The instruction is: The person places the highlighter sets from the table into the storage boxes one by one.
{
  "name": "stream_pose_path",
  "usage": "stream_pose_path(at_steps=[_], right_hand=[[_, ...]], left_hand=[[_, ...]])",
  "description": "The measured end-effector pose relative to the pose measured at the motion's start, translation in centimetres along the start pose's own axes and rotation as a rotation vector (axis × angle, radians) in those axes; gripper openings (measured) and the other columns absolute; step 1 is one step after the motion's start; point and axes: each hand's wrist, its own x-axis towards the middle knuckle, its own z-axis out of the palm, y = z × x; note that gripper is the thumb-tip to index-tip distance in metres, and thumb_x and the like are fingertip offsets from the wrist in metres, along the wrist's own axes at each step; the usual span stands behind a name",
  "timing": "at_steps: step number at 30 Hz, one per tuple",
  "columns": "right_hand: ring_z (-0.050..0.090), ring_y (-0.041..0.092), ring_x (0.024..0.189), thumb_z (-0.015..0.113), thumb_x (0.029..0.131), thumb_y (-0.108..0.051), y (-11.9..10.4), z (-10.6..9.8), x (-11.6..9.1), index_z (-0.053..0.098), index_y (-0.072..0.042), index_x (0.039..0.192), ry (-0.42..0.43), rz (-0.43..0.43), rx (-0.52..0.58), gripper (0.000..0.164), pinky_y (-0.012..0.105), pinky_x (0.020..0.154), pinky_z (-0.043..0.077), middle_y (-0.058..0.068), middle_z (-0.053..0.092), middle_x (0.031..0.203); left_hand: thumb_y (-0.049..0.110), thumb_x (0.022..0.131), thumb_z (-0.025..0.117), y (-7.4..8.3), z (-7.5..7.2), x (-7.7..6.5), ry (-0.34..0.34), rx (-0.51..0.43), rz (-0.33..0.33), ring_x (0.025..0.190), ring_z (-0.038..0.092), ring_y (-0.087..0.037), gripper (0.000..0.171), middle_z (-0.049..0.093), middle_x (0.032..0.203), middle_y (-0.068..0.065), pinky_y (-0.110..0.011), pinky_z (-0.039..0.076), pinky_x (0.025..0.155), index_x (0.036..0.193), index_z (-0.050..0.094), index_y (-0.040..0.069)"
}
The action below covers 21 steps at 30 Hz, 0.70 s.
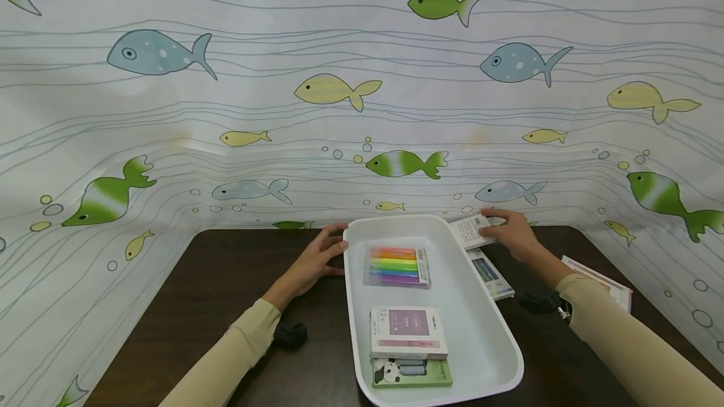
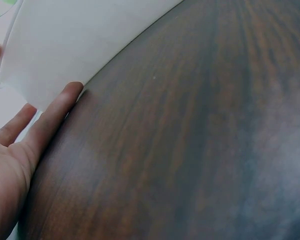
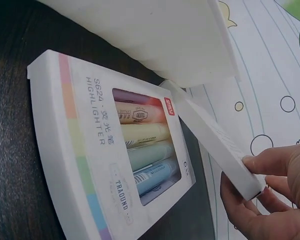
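Note:
A white tray (image 1: 509, 357) stands on the table. My left hand (image 1: 313, 259) lies along its far left side, with fairly straight fingers (image 2: 60, 110) touching the outer wall. Beyond the tray's far right side, my right hand (image 1: 511, 234) pinches the end of a flat white box (image 1: 471, 231) between thumb and fingers. Small print covers the upper face of that box, and it tilts up in the right wrist view. Close beside it lies a highlighter box (image 3: 105, 150) with a window showing pastel highlighters; the held box partly overlaps it in the head view.
Inside the tray are a clear pack of rainbow-coloured pens (image 1: 396, 267), a white and pink box (image 1: 408, 331) and a green panda box (image 1: 413, 374). Another flat pack (image 1: 605, 284) lies by my right forearm. Fish-patterned sheeting (image 1: 362, 112) rises behind the dark table (image 1: 186, 331).

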Motion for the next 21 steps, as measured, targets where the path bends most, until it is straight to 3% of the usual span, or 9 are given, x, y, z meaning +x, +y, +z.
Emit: stream_pose_path(at_steps=[6, 15, 21], right_hand=[[0.060, 0.020, 0.103, 0.073, 0.096, -0.009, 0.49, -0.15, -0.12, 0.043, 0.004, 0.151, -0.037, -0.005, 0.091, 0.064, 0.030, 0.083, 0.054, 0.028, 0.037, 0.152], [0.058, 0.024, 0.111, 0.067, 0.101, -0.013, 0.80, -0.11, -0.25, 0.044, 0.004, 0.150, -0.086, -0.004, 0.102, 0.058, 0.044, 0.094, 0.053, 0.029, 0.034, 0.154], [0.059, 0.027, 0.110, 0.064, 0.101, -0.005, 0.70, 0.04, -0.25, 0.042, 0.006, 0.151, -0.102, 0.001, 0.178, 0.055, 0.038, 0.089, 0.057, 0.030, 0.038, 0.147]], left_hand=[[0.026, 0.107, 0.059, -0.02, -0.02, 0.04, -0.002, 0.006, 0.005, 0.131, 0.049, -0.038, 0.052, 0.037, 0.153, -0.016, -0.054, 0.056, 0.088, 0.154, 0.037, 0.026], [0.026, 0.107, 0.058, -0.11, -0.11, -0.01, 0.000, 0.004, 0.001, 0.131, 0.049, -0.039, 0.051, 0.037, 0.153, -0.016, -0.054, 0.056, 0.088, 0.154, 0.038, 0.025], [0.027, 0.107, 0.058, -0.08, -0.12, 0.04, 0.001, 0.011, -0.001, 0.130, 0.050, -0.039, 0.052, 0.037, 0.153, -0.016, -0.054, 0.056, 0.088, 0.155, 0.037, 0.026]])
